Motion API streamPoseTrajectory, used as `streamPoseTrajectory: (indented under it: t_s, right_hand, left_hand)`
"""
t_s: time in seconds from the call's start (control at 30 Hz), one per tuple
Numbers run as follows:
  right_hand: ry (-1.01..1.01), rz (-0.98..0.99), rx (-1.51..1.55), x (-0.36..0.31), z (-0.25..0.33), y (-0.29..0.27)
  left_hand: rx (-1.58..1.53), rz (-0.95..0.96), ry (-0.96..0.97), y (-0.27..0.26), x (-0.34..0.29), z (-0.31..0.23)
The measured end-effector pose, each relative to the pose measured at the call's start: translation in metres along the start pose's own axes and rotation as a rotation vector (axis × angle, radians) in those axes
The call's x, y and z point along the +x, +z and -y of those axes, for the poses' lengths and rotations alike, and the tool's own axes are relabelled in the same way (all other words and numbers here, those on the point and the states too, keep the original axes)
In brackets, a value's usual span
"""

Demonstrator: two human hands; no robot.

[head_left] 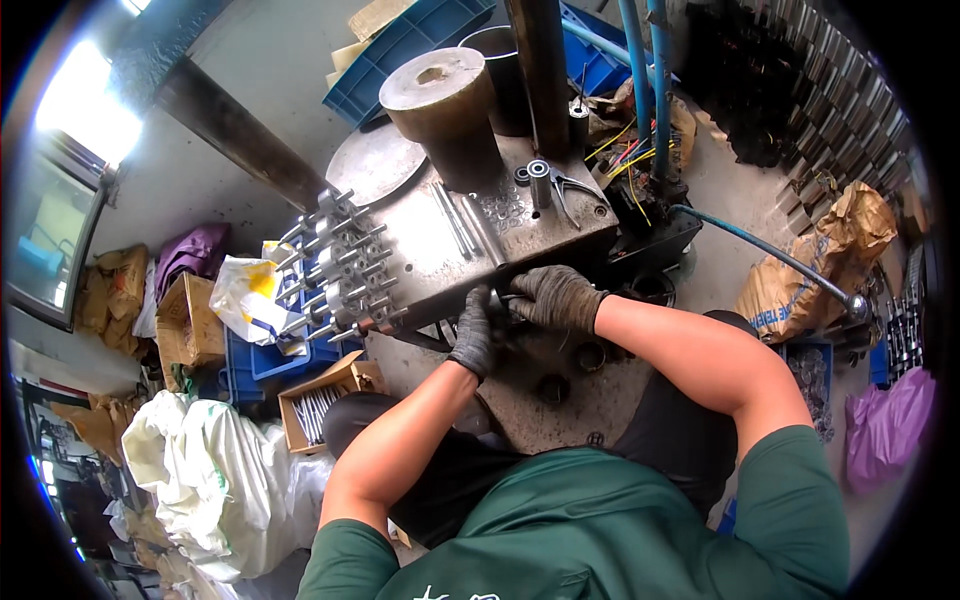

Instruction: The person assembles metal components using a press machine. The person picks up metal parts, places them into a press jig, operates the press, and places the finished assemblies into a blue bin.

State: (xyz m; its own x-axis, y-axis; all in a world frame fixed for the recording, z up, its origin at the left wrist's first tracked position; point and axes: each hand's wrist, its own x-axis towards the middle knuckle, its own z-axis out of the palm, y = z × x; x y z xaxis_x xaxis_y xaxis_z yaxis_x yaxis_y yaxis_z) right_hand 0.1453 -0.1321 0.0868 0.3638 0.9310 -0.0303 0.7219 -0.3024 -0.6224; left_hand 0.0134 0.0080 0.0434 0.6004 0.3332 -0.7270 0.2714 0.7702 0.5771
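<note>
Both my hands wear dark grey work gloves and meet at the front edge of a steel press table [420, 275]. My left hand [474, 335] is closed, its fingers pointing up beside a small dark part. My right hand [557, 298] curls over from the right, closed toward the same spot; the gloves mostly hide what lies between them. Just beyond, on the tabletop, lie a thick steel bar [484, 232], thin rods [453, 220] and scattered small rings [507, 213]. Pliers [572, 196] rest beside an upright steel cylinder [539, 182].
Stacked metal shafts with blocks [345, 265] crowd the table's left end. Behind stands a large round press block [440, 110]. A long lever [765, 247] juts out right, above a brown paper sack [815, 275]. At left are a carton of rods [318, 410] and a white sack [205, 480].
</note>
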Motion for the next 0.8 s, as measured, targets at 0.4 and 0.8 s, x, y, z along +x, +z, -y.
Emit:
streamPoseTrajectory:
  t_s: [0.4, 0.8]
  right_hand:
    - [0.303, 0.243, 0.877, -0.094, 0.004, 0.004]
    - [-0.153, 0.344, -0.471, -0.107, 0.069, -0.049]
  left_hand:
    - [0.607, 0.285, 0.440, 0.012, -0.068, 0.056]
    - [1.158, 0.852, 0.371, 0.018, -0.087, 0.008]
